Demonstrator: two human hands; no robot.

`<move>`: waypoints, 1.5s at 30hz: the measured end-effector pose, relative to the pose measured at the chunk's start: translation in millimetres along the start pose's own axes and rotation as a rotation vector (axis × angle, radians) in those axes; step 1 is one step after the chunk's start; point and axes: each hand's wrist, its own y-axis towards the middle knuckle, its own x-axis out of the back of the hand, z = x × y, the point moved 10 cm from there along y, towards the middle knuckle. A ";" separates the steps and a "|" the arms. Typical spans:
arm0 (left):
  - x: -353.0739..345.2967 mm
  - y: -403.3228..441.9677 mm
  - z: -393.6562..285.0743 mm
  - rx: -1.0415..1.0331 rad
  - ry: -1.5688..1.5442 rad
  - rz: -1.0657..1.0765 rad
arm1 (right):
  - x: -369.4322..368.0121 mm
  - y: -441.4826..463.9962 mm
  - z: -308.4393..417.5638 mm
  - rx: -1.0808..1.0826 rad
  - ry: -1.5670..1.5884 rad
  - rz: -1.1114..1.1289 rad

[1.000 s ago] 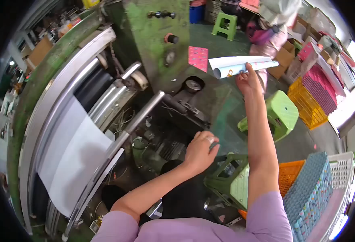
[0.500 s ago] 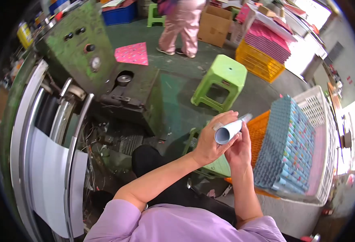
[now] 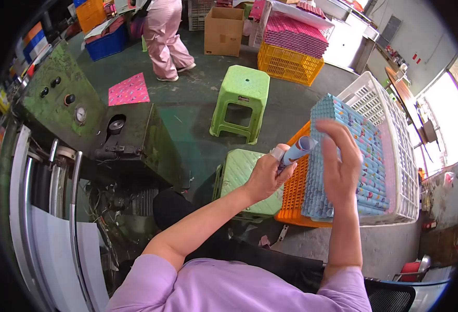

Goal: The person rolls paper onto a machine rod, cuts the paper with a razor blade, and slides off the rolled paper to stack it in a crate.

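A light blue rolled sheet (image 3: 297, 151) is gripped by my left hand (image 3: 268, 173), its open end tilted up and to the right. My right hand (image 3: 342, 162) is apart from the roll, raised in front of the stacked rolls, slightly blurred, with its fingers spread and nothing seen in them. Behind it lies a large stack of blue patterned rolls (image 3: 370, 167), between an orange basket (image 3: 293, 193) and a white crate (image 3: 407, 156). A pale green stool (image 3: 234, 174) stands just behind my left hand.
A second green stool (image 3: 245, 83) stands ahead. Green machinery (image 3: 57, 99) with metal rollers and a white sheet (image 3: 57, 249) is at left. A pink sheet (image 3: 129, 90) lies beyond it. A person in pink trousers (image 3: 162, 36) stands near a cardboard box (image 3: 223, 31) and yellow crate (image 3: 290, 63).
The view has turned right toward the stacked rolls. The rolled sheet went from my right hand to both hands, then to my left alone. My right hand has let go and opened.
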 end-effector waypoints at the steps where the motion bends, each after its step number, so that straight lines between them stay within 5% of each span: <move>1: -1.6 0.0 -2.9 -0.003 0.017 0.007 | -6.0 11.9 -2.5 -0.002 0.000 -0.002; 3: -2.0 2.1 -7.2 -0.013 0.054 0.017 | -41.2 25.3 14.4 0.218 -0.173 0.223; 7: -8.9 -8.5 -5.3 -0.108 0.139 0.072 | -84.0 19.7 7.1 0.206 -0.327 0.542; 15: -4.3 -7.3 -0.5 0.006 0.125 0.122 | -94.5 18.3 0.6 0.123 -0.276 0.600; 17: 0.0 -6.9 -3.9 0.034 0.068 0.075 | -68.8 25.2 -26.2 -0.176 0.432 0.279; 19: 10.0 -2.2 -6.4 0.043 0.046 0.055 | -36.5 10.5 -57.7 -0.310 0.587 0.055; 23: 33.6 10.7 -15.0 0.052 0.112 -0.044 | -88.2 -89.5 -96.9 -0.453 0.553 0.460; 27: 26.4 35.8 -43.7 0.097 -0.071 -0.001 | -130.7 -169.0 -149.8 -0.531 0.248 0.553; 31: 15.6 62.3 -57.6 0.236 -0.189 0.032 | -113.8 -171.1 -132.5 -0.611 0.461 0.376; 37: -37.6 95.8 -27.3 0.315 -0.126 0.358 | -111.5 -198.8 -140.2 -0.827 0.678 0.111; 39: -36.5 74.8 -5.5 0.162 0.048 0.312 | -101.9 -205.9 -154.0 -0.870 0.728 0.050; 41: -31.4 38.0 28.5 0.157 0.465 0.537 | -84.3 -217.2 -188.4 -1.103 0.899 -0.234; 43: -19.4 -18.9 74.5 0.366 0.657 0.810 | -74.9 -226.0 -211.0 -1.220 0.976 -0.396; 44: -18.6 -32.9 75.0 0.364 0.651 0.818 | -73.3 -228.3 -223.3 -1.238 1.034 -0.469; 45: -11.7 -50.0 86.4 0.606 0.420 0.739 | -72.9 -230.5 -235.3 -1.252 1.091 -0.538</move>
